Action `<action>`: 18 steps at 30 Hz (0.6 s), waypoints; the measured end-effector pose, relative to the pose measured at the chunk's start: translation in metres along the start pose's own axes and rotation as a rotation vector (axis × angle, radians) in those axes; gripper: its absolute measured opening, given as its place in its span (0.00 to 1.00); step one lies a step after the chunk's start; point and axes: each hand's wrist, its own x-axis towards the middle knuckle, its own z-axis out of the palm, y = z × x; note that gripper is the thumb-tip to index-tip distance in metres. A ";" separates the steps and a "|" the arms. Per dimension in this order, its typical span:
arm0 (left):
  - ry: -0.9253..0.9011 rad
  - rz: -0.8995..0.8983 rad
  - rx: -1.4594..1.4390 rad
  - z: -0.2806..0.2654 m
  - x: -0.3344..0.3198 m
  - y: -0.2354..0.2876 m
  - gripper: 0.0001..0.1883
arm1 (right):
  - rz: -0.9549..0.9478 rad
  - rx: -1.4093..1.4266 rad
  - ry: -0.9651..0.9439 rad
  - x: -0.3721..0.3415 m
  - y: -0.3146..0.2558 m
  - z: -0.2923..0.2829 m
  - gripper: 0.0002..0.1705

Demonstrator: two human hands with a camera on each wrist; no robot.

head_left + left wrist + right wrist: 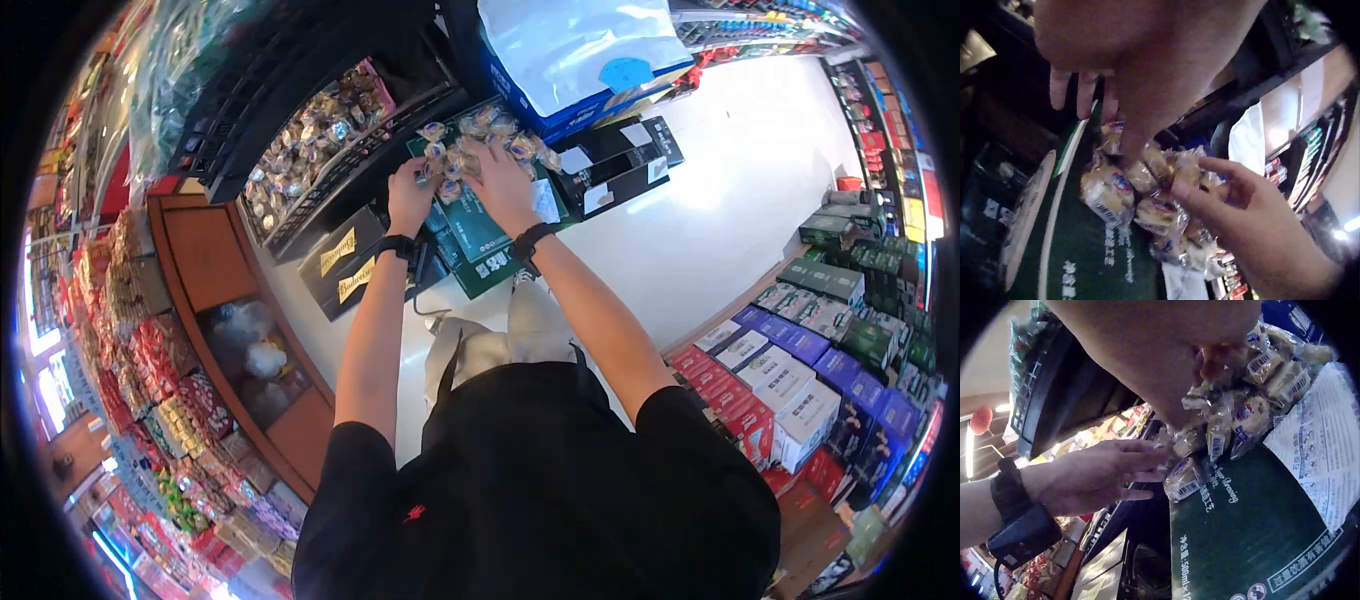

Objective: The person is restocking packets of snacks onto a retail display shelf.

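Several small individually wrapped pastries (pixel 483 122), pale gold in clear wrappers with blue-red logos, lie heaped on a green beer carton (pixel 480 235). At the heap's left side is my left hand (pixel 409 196); its fingers reach out fairly straight past the carton's edge, and the thumb comes down by the nearest pastries (pixel 1109 190). My right hand (pixel 503 187) is in the middle of the heap, thumb and curled fingers around a wrapped pastry (pixel 1186 172). In the right wrist view that hand's palm hides part of the pile.
A black basket (pixel 330 140) of similar packets stands at the left. Behind the heap is a blue box (pixel 580 120); an opened black carton (pixel 622 165) lies to its right. Budweiser boxes (pixel 345 262) sit left of the green carton. Stacked drink cases (pixel 780 390) line the right.
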 end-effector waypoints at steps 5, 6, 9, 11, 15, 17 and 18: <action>0.087 0.012 0.170 -0.006 -0.039 0.027 0.23 | -0.010 -0.001 -0.033 0.012 0.005 0.000 0.35; 0.077 0.011 0.189 -0.008 -0.050 0.042 0.23 | -0.021 0.002 -0.012 0.012 0.006 0.002 0.35; 0.051 -0.007 0.167 0.004 -0.059 0.056 0.22 | -0.063 -0.013 0.029 0.012 0.008 0.004 0.34; 0.057 0.084 0.123 0.011 -0.057 0.051 0.23 | -0.089 -0.047 0.038 0.012 0.010 0.004 0.32; 0.070 0.086 0.212 0.017 -0.060 0.049 0.23 | -0.100 -0.109 0.013 0.011 0.014 0.010 0.29; 0.038 0.066 0.255 0.016 -0.069 0.049 0.23 | -0.099 -0.143 -0.002 0.011 0.015 0.013 0.26; 0.057 0.091 0.256 0.018 -0.074 0.050 0.23 | -0.109 -0.138 0.029 0.011 0.015 0.013 0.25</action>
